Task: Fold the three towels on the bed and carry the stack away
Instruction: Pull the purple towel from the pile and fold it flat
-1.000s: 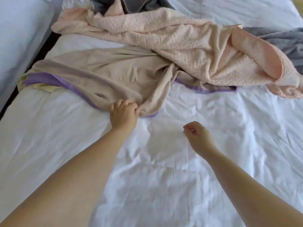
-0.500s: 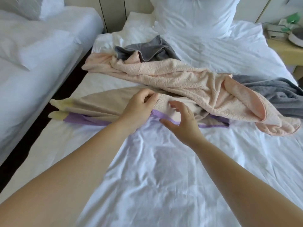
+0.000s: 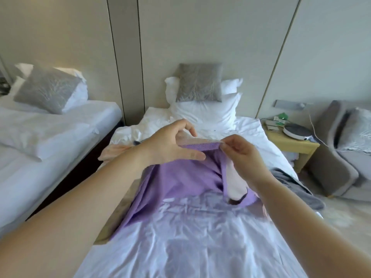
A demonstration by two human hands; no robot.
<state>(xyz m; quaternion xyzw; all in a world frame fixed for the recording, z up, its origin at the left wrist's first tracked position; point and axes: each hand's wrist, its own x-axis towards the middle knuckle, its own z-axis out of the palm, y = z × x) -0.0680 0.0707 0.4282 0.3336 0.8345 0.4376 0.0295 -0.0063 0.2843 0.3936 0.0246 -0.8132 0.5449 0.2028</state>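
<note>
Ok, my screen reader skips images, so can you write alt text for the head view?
The left hand and right hand hold up a purple towel by its edge over a white bed. A peach towel and a grey towel lie behind it; a second bed stands left, a side table right.

Purple towel (image 3: 180,181) hides most of peach towel (image 3: 112,153).
</note>
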